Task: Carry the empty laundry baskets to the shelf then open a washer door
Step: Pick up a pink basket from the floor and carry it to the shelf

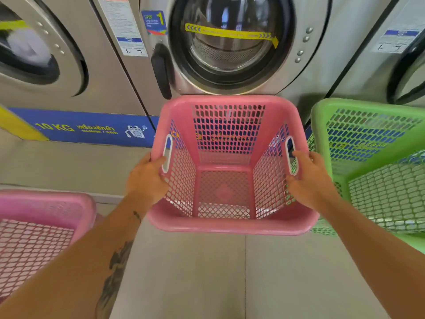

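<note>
An empty pink laundry basket (230,224) sits in front of the middle washer. My left hand (147,178) grips its left side by the white-rimmed handle slot. My right hand (310,178) grips its right side at the other handle slot. The middle washer door (232,42) is round, glass-fronted and closed, with a dark handle (161,72) on its left edge and a yellow arrow strip across the glass. The drum behind it looks empty.
A green basket (379,162) stands close on the right, touching the pink one. Another pink basket (39,226) is at lower left. A washer with white laundry inside (30,47) stands at left, and another washer (404,65) at right. Grey tiled floor (207,272) lies below.
</note>
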`<state>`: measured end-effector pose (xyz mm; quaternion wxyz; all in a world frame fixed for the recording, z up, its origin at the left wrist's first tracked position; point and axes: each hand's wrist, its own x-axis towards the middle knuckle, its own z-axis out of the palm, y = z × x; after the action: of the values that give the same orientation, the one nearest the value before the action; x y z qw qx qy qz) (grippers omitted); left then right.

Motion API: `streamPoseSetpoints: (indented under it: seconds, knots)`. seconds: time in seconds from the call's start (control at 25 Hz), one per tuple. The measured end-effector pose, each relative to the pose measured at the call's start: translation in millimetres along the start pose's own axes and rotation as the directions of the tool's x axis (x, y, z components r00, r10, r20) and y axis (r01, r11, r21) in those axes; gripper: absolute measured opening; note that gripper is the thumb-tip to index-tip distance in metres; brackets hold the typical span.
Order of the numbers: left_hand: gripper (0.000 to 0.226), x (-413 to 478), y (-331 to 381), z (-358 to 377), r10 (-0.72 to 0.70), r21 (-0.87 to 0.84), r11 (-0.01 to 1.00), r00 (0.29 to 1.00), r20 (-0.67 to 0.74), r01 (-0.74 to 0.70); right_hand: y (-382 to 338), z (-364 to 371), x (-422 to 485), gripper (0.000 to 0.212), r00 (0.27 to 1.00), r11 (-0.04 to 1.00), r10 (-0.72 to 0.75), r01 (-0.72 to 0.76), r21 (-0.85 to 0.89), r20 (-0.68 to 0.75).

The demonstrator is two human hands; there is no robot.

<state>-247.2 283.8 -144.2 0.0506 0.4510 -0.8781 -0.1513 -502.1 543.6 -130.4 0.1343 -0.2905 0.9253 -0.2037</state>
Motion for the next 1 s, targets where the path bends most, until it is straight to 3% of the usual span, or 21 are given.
streamPoseSetpoints:
  seconds: [0.24,0.4,0.56,0.64,0.8,1.0]
  knots:
    - [0.07,-43.9,-22.5,-15.6,-0.032,-0.129,0.991,0.998,-0.047,0.026,-16.8,3.7,-21.3,0.055,1.0,0.991,0.003,-0.001,-0.132,0.01]
    - [0.07,-109.6,-65.0,-41.5,-0.134,-0.228,0.965,0.991,-0.015,0.127,-31.0,23.6,-78.9,0.071,0.992,0.988,-0.122,0.121,-0.095,-0.009]
    - [0.084,-177.6,-106.9,-49.2,-0.347,-0.48,0.822,0.938,0.007,0.308,-61.3,59.4,-150.0,0.07,0.984,0.99,-0.14,0.141,-0.002,-0.113]
    - [0.089,-201.3,-130.4,-37.4,-0.357,-0.541,0.781,0.934,0.024,0.312,-65.3,80.5,-180.1,0.066,0.986,0.993,-0.115,0.118,0.015,-0.123]
    - [0.073,-232.2,-179.0,9.1,-0.417,-0.483,0.793,0.909,0.014,0.372,-54.0,135.6,-219.5,0.071,0.996,0.998,-0.057,0.055,-0.026,-0.075]
    - [0.059,-246.5,-210.1,65.3,-0.405,-0.478,0.815,0.912,-0.067,0.327,-37.5,195.8,-243.2,0.073,0.998,0.998,-0.025,0.021,-0.054,-0.06]
